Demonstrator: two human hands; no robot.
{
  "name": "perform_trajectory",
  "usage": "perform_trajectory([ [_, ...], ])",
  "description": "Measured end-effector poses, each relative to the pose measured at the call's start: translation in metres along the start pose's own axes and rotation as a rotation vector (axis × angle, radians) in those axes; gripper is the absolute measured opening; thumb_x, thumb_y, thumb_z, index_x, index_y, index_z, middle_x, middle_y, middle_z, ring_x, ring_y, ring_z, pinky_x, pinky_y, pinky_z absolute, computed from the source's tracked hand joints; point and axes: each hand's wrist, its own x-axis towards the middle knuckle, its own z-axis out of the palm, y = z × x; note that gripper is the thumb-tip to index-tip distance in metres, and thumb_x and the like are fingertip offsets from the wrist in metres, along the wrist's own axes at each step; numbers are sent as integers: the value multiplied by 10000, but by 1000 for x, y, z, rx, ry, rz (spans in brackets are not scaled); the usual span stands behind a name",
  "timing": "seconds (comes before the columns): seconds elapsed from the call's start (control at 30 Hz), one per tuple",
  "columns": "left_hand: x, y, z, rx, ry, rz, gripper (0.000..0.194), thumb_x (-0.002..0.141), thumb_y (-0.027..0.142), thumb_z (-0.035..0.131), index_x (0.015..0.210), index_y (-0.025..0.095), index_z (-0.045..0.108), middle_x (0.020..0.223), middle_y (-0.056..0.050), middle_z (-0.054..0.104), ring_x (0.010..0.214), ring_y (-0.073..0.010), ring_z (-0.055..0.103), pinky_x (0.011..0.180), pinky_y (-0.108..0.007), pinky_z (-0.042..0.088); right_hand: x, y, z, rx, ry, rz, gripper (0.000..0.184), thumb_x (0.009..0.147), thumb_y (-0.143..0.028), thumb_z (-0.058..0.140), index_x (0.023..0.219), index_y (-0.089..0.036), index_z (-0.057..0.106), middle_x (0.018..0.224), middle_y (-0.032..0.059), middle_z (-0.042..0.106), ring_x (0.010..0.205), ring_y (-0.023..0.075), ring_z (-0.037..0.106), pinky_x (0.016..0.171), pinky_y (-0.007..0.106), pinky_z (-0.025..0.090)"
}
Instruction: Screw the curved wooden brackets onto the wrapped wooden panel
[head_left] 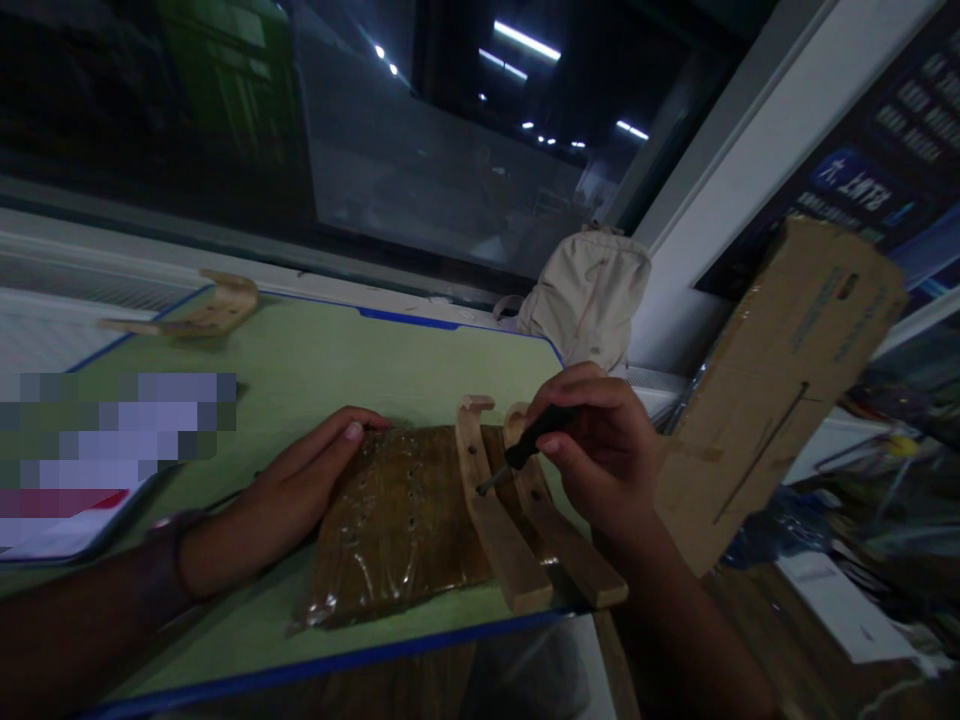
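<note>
A flat brown slab [405, 520] wrapped in clear film, with rows of small holes, lies on a pale green table [315, 350]. My left hand [319, 475] rests along its left edge, fingers stretched out. In my right hand [607, 445] is a screwdriver [536, 435] with a black handle, held slantwise. Its tip meets a hole in a curved wooden piece [495, 530] that lies across the slab's right part. Close beside that piece, under the right hand, is a second curved wooden piece [566, 545] with a dark hole; its far end is partly covered by my fingers.
Another curved wooden piece [225, 305] sits at the table's far left corner. A pixelated flat object [112, 470] lies at the left. Behind the table is a beige backpack [589, 295] by the window, and a large cardboard box [780, 380] leans at the right.
</note>
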Motion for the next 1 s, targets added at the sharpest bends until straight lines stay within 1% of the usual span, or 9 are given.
perform_trajectory([
  [0.13,2,5,2,44,47,26,488,937,665,390,1068,263,635,1093,-42,705,1069,-282,625,917,-394,520,-2,0,-2,-23,-98,52,288,950,-376,587,1215,-289,659,1080,68,660,994,217,667,835,415,588],
  [0.23,3,8,5,60,79,48,507,928,665,396,1022,234,644,1057,-59,707,1062,-290,626,955,-420,507,-4,-2,1,49,-159,133,317,1010,-326,476,1295,-309,614,1212,69,690,1066,213,703,957,461,570],
  [0.37,5,6,7,14,108,101,485,945,621,388,978,215,651,960,-52,708,949,-264,651,869,-384,534,-5,1,4,180,-129,144,248,972,-218,560,1202,-278,630,1039,40,733,902,162,746,807,358,622],
  [0.53,17,7,1,23,149,143,498,954,568,386,864,191,698,889,-62,715,914,-258,651,914,-395,499,-4,11,3,154,-18,122,252,894,-222,679,1136,-269,626,894,3,672,753,121,675,650,249,568],
  [0.63,28,16,-3,-121,142,95,438,901,559,531,756,181,697,817,-64,712,860,-253,638,911,-403,486,-4,13,2,111,-37,87,274,923,-257,635,1197,-269,627,904,21,668,769,128,650,649,256,559],
  [0.73,42,25,-8,-288,123,77,377,866,508,624,709,168,672,769,-63,699,812,-228,640,905,-387,489,-3,11,2,101,-59,100,220,943,-263,603,1155,-247,663,943,44,704,826,140,684,710,282,583],
  [0.8,55,31,-12,-358,115,58,393,894,512,578,751,155,662,771,-82,697,769,-224,663,873,-396,512,-3,9,2,132,-58,129,196,946,-242,603,1128,-248,673,927,37,729,806,137,706,720,282,594],
  [0.9,77,42,-17,-465,106,43,470,967,526,403,766,163,622,807,-117,701,785,-230,694,857,-410,543,-3,8,1,163,-50,138,194,938,-217,620,1116,-258,687,903,27,747,801,130,725,726,264,599],
  [1.0,100,52,-18,-517,119,64,555,1016,509,220,756,183,586,843,-117,706,844,-203,705,891,-370,542,-3,10,0,183,-58,142,204,933,-214,632,1119,-270,693,904,21,756,811,129,737,737,253,605],
])
